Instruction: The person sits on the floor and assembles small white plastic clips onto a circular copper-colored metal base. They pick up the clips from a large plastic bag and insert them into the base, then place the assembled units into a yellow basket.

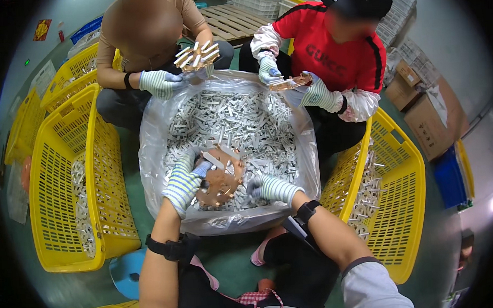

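Both my hands wear striped knit gloves, above a plastic-lined bin [150, 163] full of small whitish metal strips [229, 114]. My left hand [185, 180] grips the left edge of a round, copper-coloured disc [220, 185] with notches round its rim. A pale strip [213, 160] lies across the disc's upper part beside my thumb, and another sticks out at its top edge. To the disc's right, apart from it, my right hand [276, 189] is closed with curled fingers over the strips; whatever is in its fingertips is too small to make out.
Across the bin, one person holds a disc [197, 58] bristling with strips; another, in red, holds a copper disc [290, 83]. Yellow crates [114, 180] [405, 197] containing strips flank the bin. A blue round stool [126, 272] stands near my left forearm. Cardboard boxes [427, 126] stand at right.
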